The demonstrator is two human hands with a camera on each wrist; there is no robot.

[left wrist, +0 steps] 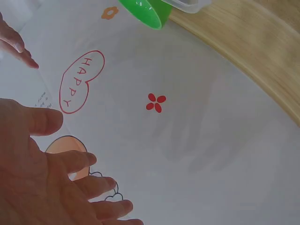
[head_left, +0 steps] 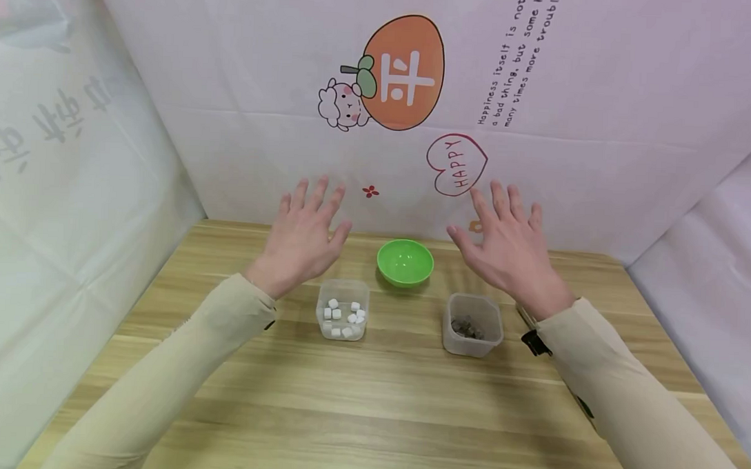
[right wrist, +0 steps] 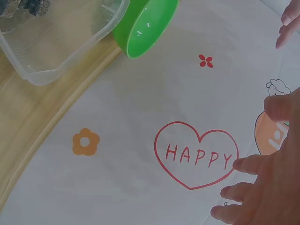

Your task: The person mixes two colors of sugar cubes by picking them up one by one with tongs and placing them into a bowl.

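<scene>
Both hands are raised over the back of the table, fingers spread, holding nothing. My left hand hovers up and left of a clear plastic container with several small white cubes in it. On the other side my right hand hangs above a second clear container, which has dark grey stone-like pieces at its bottom. Between the hands a green bowl stands near the table's back edge, with nothing visible inside. The left wrist view shows the left palm with its fingers apart.
The wooden table meets a white printed cloth at the back, and cloth also hangs at both sides. A thin, dark-edged object lies on the right, partly hidden under the right forearm.
</scene>
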